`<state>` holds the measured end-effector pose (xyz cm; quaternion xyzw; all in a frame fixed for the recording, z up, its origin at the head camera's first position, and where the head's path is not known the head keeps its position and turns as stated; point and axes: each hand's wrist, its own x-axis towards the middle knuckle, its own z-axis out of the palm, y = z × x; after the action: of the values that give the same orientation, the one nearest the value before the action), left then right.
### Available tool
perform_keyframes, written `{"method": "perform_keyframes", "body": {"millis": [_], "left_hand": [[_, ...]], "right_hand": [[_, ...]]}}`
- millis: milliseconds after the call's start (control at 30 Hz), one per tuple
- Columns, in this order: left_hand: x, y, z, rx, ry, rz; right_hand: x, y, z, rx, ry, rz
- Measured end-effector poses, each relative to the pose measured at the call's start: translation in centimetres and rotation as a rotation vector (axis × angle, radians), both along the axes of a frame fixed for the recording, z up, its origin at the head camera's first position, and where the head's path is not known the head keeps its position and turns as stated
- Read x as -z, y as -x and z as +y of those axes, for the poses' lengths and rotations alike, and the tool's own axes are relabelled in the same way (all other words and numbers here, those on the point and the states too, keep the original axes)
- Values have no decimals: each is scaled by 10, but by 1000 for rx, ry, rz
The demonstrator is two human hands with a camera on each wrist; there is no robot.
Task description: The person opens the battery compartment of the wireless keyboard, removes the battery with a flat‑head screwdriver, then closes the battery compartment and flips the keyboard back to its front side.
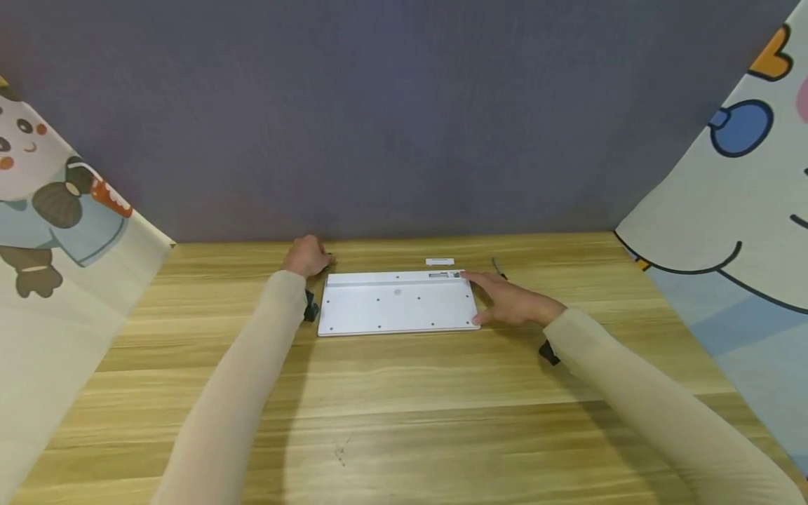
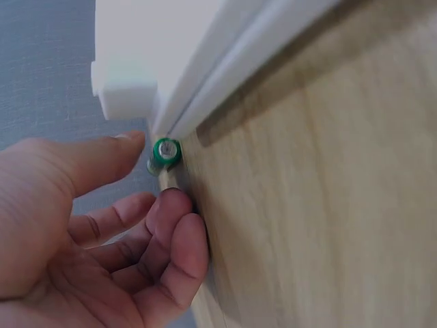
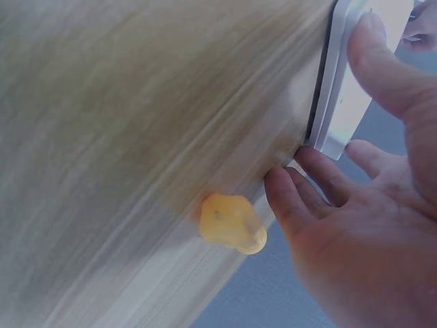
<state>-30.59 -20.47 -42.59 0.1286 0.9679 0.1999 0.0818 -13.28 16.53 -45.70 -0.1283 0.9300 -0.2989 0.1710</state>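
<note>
A white keyboard [image 1: 398,308] lies face down on the wooden table, its slim battery slot [image 1: 447,275] uncovered at the far right. My left hand [image 1: 306,257] is beyond its far left corner, fingers loosely bent around a green battery [image 2: 166,152]. In the left wrist view a gap shows between thumb and battery. My right hand [image 1: 508,300] spans the keyboard's right end, thumb laid on the near corner and index finger at the far corner by the slot. Its other fingers [image 3: 321,174] extend past the end.
A small white battery cover [image 1: 440,261] lies behind the keyboard. Near the right hand are a thin dark rod [image 1: 496,266] and, in the right wrist view, a translucent yellow-orange object [image 3: 232,222]. A grey panel [image 1: 391,126] borders the table's far edge.
</note>
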Motion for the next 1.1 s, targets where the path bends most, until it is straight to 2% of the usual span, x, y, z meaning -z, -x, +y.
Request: {"method": "perform_keyframes", "body": {"millis": [100,200,333,500,600,800,967,1100], "left_hand": [[-3,-2,-6,-4,-39,-18],[-9,-4,-15,41,-73,-24],[-20,-10,-26,174,-115,-51],[-29,-26,-33,307,-125,-104],[-28,-38,-32,361,-91,-102],[-20,-59,-28,472,25,-70],[-17,-71,-30,481,34,-78],[-17,-75,-33,493,43,-77]], "right_hand": [[1,0,0,-8,2,6],[0,0,0,-19,3,14],[-2,-1,0,-25,9,18],[-2,-1,0,-19,7,19],[-1,0,1,-22,7,22],[-1,1,3,-22,8,14],[-1,1,2,-26,15,14],[-1,0,2,-29,21,17]]}}
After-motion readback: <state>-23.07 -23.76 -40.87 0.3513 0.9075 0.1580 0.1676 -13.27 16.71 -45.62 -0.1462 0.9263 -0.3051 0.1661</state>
